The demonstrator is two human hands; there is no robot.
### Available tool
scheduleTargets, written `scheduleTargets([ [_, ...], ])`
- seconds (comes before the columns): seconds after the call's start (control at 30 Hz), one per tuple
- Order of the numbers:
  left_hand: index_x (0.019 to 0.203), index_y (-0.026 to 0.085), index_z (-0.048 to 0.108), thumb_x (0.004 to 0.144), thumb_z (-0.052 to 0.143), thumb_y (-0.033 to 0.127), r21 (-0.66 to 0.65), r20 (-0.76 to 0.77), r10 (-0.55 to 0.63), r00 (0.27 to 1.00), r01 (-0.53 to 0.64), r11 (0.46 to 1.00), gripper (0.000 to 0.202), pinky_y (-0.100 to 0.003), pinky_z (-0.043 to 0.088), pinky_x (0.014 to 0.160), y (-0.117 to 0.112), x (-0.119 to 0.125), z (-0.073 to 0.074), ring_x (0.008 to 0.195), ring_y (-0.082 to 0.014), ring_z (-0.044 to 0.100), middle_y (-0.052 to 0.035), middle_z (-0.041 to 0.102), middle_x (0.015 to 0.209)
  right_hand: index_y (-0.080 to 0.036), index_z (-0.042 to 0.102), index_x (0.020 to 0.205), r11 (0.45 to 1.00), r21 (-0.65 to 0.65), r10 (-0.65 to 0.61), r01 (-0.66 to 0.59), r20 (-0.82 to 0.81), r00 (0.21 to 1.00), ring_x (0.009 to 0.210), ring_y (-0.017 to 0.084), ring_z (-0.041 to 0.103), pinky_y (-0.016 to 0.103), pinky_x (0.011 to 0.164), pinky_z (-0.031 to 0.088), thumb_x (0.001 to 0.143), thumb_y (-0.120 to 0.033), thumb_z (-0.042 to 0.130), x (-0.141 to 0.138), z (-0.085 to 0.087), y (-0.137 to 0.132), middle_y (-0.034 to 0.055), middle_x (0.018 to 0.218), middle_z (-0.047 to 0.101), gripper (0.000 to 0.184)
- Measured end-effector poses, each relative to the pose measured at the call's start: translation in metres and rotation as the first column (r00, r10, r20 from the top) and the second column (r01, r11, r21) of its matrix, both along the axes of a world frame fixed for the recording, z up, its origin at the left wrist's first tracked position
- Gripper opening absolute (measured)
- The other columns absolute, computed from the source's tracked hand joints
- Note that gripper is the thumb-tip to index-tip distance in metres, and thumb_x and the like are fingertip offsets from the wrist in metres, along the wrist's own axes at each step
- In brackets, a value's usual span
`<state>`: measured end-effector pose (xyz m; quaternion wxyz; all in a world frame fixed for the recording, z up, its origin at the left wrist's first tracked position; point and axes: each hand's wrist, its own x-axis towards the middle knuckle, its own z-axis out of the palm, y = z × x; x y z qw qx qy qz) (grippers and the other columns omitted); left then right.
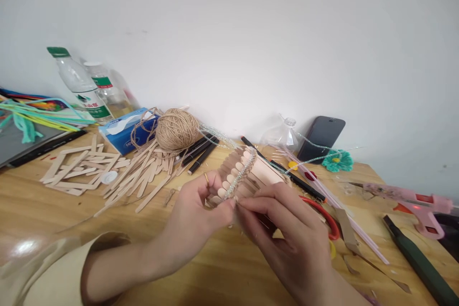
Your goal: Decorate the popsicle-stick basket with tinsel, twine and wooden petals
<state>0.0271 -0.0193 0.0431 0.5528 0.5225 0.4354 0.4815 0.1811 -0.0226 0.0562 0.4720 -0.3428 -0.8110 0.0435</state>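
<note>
A small holder built from wooden craft sticks [265, 168] lies tilted on its side between my hands, over the table. Along its round-ended rim runs a glittery silver cord [238, 178] beside a brown braided trim. My left hand [202, 208], with a ring on one finger, grips the holder at the rim, thumb in front and fingers partly hidden behind. The fingertips of my right hand [287, 224] are pinched together at the lower end of the trim, touching my left thumb. What lies between those fingertips is hidden.
Loose craft sticks [147, 172], a twine ball [177, 129], a blue tissue pack [125, 134] and bottles [81, 81] stand left. Black pens [201, 153] lie behind. Right are a phone [322, 136], teal flower [337, 160], red-handled scissors [332, 222], pink glue gun [419, 203] and dark-green-handled tool [416, 258].
</note>
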Motion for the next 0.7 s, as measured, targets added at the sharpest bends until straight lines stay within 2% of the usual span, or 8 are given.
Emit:
scheduleTargets([
  [0.27, 0.064, 0.019, 0.043, 0.072, 0.060, 0.020, 0.052, 0.002, 0.044, 0.999, -0.044, 0.998, 0.019, -0.020, 0.032, 0.054, 0.004, -0.003, 0.004, 0.057, -0.0085, 0.036, 0.0065, 0.042, 0.060, -0.009, 0.064, 0.092, 0.989, 0.147, -0.013, 0.000, 0.087, 0.996, 0.064, 0.012, 0.051, 0.024, 0.055, 0.045, 0.076, 0.000, 0.061, 0.008, -0.002, -0.004, 0.0050, 0.073, 0.059, 0.019],
  [0.43, 0.063, 0.019, 0.043, 0.074, 0.059, 0.019, -0.006, 0.167, -0.026, 0.986, 0.027, 1.000, 0.020, -0.019, 0.033, 0.054, 0.003, -0.002, 0.004, 0.057, -0.0077, 0.036, 0.0071, 0.043, 0.059, -0.008, 0.062, 0.099, 0.976, 0.215, 0.001, -0.046, 0.205, 0.979, 0.071, 0.014, 0.049, 0.027, 0.060, 0.045, 0.078, -0.002, 0.060, 0.011, -0.005, -0.003, 0.0057, 0.078, 0.060, 0.022],
  [0.7, 0.060, 0.019, 0.038, 0.070, 0.059, 0.018, -0.057, 0.177, -0.019, 0.984, 0.029, 0.998, 0.023, -0.021, 0.031, 0.053, 0.005, 0.002, 0.002, 0.056, -0.0083, 0.032, 0.0067, 0.039, 0.057, -0.008, 0.063, 0.099, 0.959, 0.277, -0.028, -0.065, 0.320, 0.947, 0.072, 0.015, 0.053, 0.028, 0.059, 0.044, 0.085, -0.006, 0.052, 0.011, -0.004, -0.003, 0.0059, 0.078, 0.064, 0.018],
])
